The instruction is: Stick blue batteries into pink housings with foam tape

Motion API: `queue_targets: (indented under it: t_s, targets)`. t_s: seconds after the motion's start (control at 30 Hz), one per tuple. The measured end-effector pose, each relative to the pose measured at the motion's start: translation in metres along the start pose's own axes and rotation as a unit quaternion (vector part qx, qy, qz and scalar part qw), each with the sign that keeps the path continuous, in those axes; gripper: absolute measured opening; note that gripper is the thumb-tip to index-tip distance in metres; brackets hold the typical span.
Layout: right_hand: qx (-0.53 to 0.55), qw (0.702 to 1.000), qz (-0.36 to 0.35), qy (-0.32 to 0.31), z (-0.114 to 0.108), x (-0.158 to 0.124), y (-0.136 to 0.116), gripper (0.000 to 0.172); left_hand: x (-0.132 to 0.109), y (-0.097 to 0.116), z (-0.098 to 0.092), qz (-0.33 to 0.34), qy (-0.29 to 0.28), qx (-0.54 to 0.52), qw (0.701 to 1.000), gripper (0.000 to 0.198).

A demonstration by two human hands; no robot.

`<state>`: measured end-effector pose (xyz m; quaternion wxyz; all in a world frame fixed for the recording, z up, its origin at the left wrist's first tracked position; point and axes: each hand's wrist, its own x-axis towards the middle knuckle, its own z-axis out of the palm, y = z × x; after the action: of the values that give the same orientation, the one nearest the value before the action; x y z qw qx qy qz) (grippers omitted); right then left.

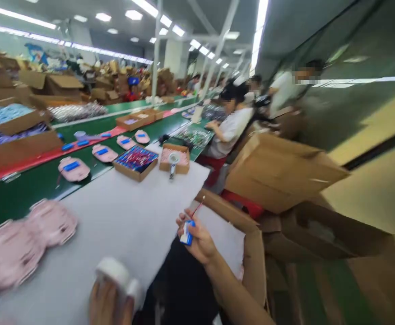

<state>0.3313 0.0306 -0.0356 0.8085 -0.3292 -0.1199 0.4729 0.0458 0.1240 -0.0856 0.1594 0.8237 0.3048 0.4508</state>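
Between the thumb and fingers of my right hand (197,237) is a blue battery pack (188,233) with a white patch on its face. Thin red and dark wires (197,207) rise from it to a small pale connector. My left hand (107,302), low in the view and smeared by motion, grips a white roll (112,271), perhaps of tape. Pink plastic shells (53,223) lie to the left on the white work surface (116,216). Farther off, a shallow box (135,178) holds many blue packs with red wires.
A box of small pink parts (183,168) has a white cylindrical thing (173,163) at its edge. Pink shells with blue packs (73,169) line the green conveyor (1,212). Open cartons (254,253) crowd my right side. A co-worker in white (234,126) sits ahead.
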Motion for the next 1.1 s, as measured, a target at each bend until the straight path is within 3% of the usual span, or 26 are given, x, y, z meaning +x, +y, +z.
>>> queue_targets:
  t_s: [0.1, 0.2, 0.33, 0.47, 0.6, 0.67, 0.77, 0.9, 0.97, 1.03, 1.1]
  targets:
    - [-0.016, 0.996, 0.059, -0.07, 0.027, -0.018, 0.014, 0.069, -0.023, 0.018, -0.02, -0.01, -0.017, 0.064, 0.998, 0.036]
    - [-0.004, 0.989, 0.108, -0.105, 0.041, -0.03, 0.027, 0.069, -0.026, 0.037, -0.028, -0.007, -0.048, 0.09, 0.995, 0.035]
    - [0.0, 0.986, 0.16, -0.046, 0.053, -0.042, 0.043, 0.056, -0.022, 0.05, -0.037, 0.016, -0.057, 0.081, 0.995, 0.028]
    - [0.006, 0.981, 0.192, -0.002, 0.057, -0.052, 0.05, 0.056, -0.021, 0.055, -0.045, 0.014, -0.075, 0.082, 0.994, 0.021]
    - [-0.064, 0.976, 0.193, -0.073, 0.044, -0.064, 0.048, 0.058, -0.018, 0.057, -0.049, 0.008, -0.084, 0.083, 0.993, 0.018]
    - [-0.145, 0.957, 0.211, -0.132, 0.036, -0.068, 0.047, 0.055, -0.017, 0.058, -0.049, 0.012, -0.077, 0.082, 0.994, 0.024]
    - [-0.271, 0.902, 0.264, -0.208, 0.031, -0.074, 0.047, 0.066, -0.016, 0.059, -0.048, 0.016, -0.068, 0.074, 0.995, 0.034]
    - [-0.341, 0.84, 0.303, -0.294, 0.038, -0.083, 0.049, 0.035, -0.009, 0.058, -0.05, 0.014, -0.082, 0.072, 0.994, 0.035]
    - [-0.336, 0.824, 0.312, -0.334, 0.036, -0.09, 0.051, 0.038, -0.003, 0.055, -0.054, 0.009, -0.077, 0.089, 0.993, 0.034]
    - [-0.339, 0.813, 0.326, -0.344, 0.026, -0.097, 0.052, 0.038, 0.003, 0.053, -0.06, 0.0, -0.063, 0.107, 0.992, 0.032]
    - [-0.349, 0.807, 0.357, -0.316, 0.009, -0.102, 0.053, 0.034, 0.008, 0.052, -0.065, 0.002, -0.06, 0.117, 0.991, 0.029]
